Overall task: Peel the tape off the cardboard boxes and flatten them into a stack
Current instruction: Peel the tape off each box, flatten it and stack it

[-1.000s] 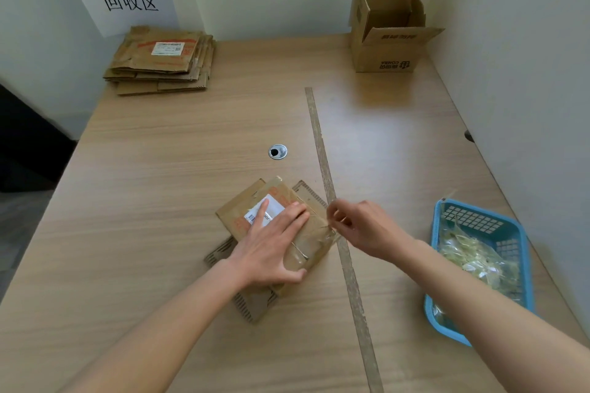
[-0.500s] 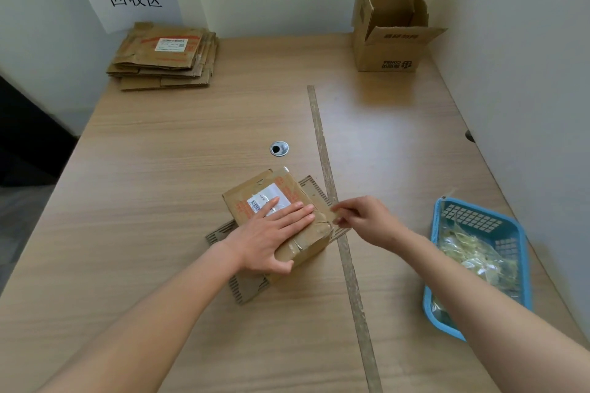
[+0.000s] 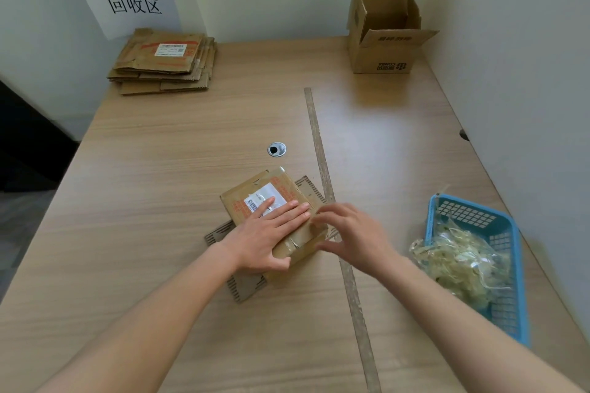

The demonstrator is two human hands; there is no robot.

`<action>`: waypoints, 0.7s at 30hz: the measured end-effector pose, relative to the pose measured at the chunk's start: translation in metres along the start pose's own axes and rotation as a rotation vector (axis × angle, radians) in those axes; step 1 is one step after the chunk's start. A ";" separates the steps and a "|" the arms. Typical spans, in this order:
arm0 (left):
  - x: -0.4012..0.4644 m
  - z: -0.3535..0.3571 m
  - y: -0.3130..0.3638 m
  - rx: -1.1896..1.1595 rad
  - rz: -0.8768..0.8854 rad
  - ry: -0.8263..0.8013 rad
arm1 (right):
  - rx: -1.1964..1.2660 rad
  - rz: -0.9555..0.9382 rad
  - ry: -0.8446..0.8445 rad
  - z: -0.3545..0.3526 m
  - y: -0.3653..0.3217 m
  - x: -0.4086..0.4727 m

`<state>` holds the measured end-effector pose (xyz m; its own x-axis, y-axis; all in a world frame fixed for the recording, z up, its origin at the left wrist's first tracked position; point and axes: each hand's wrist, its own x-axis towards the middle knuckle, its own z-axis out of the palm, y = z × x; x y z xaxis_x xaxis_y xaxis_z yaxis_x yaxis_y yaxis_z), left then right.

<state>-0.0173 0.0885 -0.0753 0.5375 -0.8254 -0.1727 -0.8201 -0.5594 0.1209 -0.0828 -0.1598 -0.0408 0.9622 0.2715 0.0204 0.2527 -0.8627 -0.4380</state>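
The left hand [image 3: 268, 233] is pressing flat, fingers straight, on top of the small taped box [image 3: 271, 210], pinning it down, while the right hand [image 3: 348, 236] is hovering at the box's right end with fingers spread and loosely curved, holding nothing. The box is sitting mid-table on a flattened corrugated sheet [image 3: 242, 287], just left of the table's long seam strip [image 3: 322, 166]. It looks light and stiff enough to slide unless pinned; glossy clear tape [image 3: 298, 241] is wrapping the near end, so a lifted tape edge there looks like the place to pinch. Brown card, white barcode label [image 3: 260, 199], red print. Beyond: blue basket [image 3: 507, 265], flattened stack [image 3: 164, 60].
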 end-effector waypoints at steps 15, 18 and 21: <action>-0.004 0.007 -0.001 0.006 0.007 0.061 | 0.108 0.085 -0.088 -0.020 0.012 -0.002; -0.005 0.007 -0.001 0.013 -0.009 0.053 | 0.048 0.150 -0.013 -0.001 -0.009 0.005; -0.006 0.010 -0.001 0.017 -0.012 0.090 | 0.053 0.205 0.006 0.008 -0.013 0.009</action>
<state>-0.0216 0.0944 -0.0847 0.5625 -0.8223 -0.0856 -0.8160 -0.5689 0.1027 -0.0786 -0.1427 -0.0422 0.9936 0.0897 -0.0688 0.0459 -0.8760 -0.4801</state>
